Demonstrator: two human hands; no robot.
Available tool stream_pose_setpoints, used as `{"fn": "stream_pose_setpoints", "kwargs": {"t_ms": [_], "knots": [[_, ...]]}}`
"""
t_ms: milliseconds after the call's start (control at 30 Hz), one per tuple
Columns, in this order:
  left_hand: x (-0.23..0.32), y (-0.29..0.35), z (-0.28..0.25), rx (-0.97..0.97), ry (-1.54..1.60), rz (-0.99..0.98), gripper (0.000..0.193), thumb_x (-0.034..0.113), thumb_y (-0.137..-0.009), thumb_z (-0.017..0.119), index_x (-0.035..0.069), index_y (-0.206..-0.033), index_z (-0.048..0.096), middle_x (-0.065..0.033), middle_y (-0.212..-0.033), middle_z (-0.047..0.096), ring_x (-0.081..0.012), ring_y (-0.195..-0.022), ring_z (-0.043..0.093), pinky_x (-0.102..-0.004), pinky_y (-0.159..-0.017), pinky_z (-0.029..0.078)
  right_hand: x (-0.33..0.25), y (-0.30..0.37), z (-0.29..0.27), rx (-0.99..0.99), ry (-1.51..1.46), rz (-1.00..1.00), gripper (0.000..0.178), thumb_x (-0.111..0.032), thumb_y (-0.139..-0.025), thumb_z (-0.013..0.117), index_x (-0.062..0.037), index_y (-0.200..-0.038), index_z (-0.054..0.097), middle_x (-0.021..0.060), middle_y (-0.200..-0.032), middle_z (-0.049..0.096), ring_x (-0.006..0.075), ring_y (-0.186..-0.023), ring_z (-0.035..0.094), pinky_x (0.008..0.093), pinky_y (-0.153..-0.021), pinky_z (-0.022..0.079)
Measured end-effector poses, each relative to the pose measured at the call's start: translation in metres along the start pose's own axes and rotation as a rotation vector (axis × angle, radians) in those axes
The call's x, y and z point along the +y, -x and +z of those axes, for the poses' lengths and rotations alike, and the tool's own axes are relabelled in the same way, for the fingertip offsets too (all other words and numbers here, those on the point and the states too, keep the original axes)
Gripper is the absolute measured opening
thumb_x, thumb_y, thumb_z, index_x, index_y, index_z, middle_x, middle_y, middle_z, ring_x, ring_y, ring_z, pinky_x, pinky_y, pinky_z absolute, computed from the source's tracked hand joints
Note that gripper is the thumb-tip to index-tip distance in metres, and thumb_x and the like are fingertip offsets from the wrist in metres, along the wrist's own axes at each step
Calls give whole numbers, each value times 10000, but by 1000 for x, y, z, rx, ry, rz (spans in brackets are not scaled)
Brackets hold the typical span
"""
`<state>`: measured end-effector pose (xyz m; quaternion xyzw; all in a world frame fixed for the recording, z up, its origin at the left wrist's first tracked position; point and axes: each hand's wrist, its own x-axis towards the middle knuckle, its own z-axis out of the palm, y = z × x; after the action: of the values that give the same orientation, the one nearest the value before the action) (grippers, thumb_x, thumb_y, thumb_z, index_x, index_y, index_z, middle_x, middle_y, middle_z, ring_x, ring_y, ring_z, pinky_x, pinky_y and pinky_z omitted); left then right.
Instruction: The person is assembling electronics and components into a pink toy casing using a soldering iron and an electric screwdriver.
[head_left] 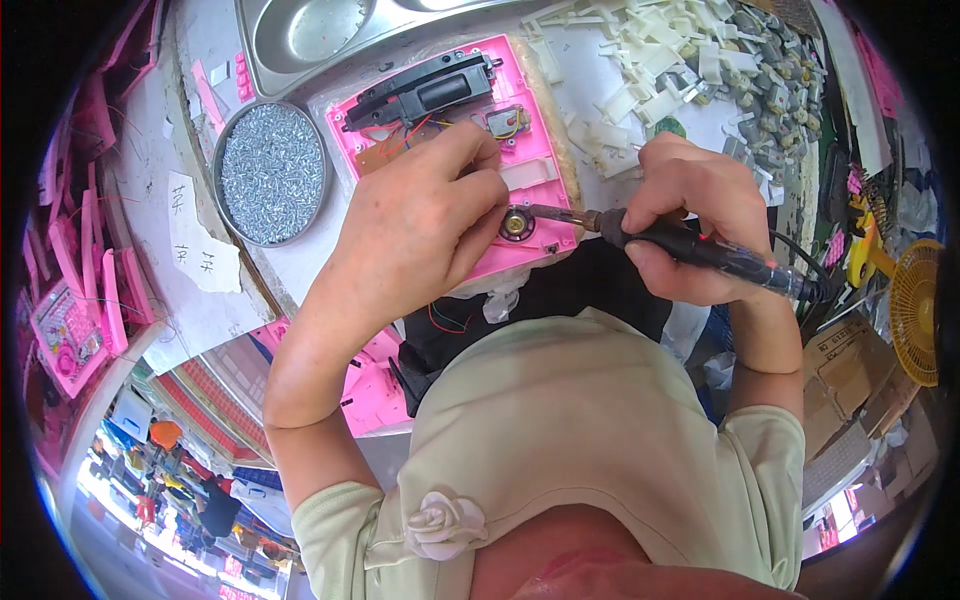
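Note:
A pink plastic housing [552, 150] lies tilted in front of me, its inner side up. It carries a black mechanism [440, 95], a small motor [508, 122] and a small round speaker [517, 224]. My right hand [700, 215] grips a black-handled soldering iron [690, 250]; its metal tip points left and reaches the speaker's edge. My left hand [430, 215] lies over the housing's left part, with closed fingers beside the speaker. What those fingers pinch, if anything, is hidden. Thin red and green wires [448, 320] hang below the left hand.
A round tin of small screws [272, 172] stands left of the housing, with a metal tray [310, 40] behind. White plastic parts [660, 60] and grey motors [780, 90] are heaped at the back right. Pink housings [90, 270] pile up far left; a yellow fan [915, 312] is far right.

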<state>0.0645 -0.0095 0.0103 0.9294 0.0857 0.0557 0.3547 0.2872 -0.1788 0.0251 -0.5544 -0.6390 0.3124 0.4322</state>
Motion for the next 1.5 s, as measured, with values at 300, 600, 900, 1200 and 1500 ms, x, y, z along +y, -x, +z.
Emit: {"fn": "stream_pose_setpoints", "kwargs": {"t_ms": [300,600,900,1200,1500], "knots": [[6,-1,5,54,-79,31,129,49,-779,741,37,-865,645,-83,-975,606,-285,-861,652,-404,-698,538,3,-2,2,-12,7,-43,238,-19,-670,769,-65,-879,663,49,-826,695,275,-709,652,357,-669,524],[9,-2,3,25,-128,48,90,74,-799,690,29,-856,637,-83,-967,586,-276,-870,641,-406,-692,531,-1,-4,3,3,22,64,223,-49,-695,780,-78,-894,684,39,-757,663,212,-618,602,318,-563,470],[11,0,3,16,-174,56,67,90,-807,667,38,-837,636,-81,-966,585,-274,-897,644,-409,-695,530,0,3,0,111,-47,18,214,-60,-712,789,-64,-896,681,13,-697,596,126,-513,475,272,-499,361],[9,-2,1,28,-188,83,114,77,-760,728,44,-837,652,-109,-995,623,-309,-908,658,-435,-736,544,-11,136,-95,844,-74,277,221,-90,-870,712,9,-1054,639,33,-917,617,108,-812,520,245,-757,386],[15,-1,4,58,-179,146,186,11,-782,749,38,-958,695,-142,-1001,645,-340,-902,656,-423,-746,539,-55,292,-187,1644,194,138,47,1,-867,656,-38,-846,641,10,-798,615,83,-725,565,190,-643,411]]}}
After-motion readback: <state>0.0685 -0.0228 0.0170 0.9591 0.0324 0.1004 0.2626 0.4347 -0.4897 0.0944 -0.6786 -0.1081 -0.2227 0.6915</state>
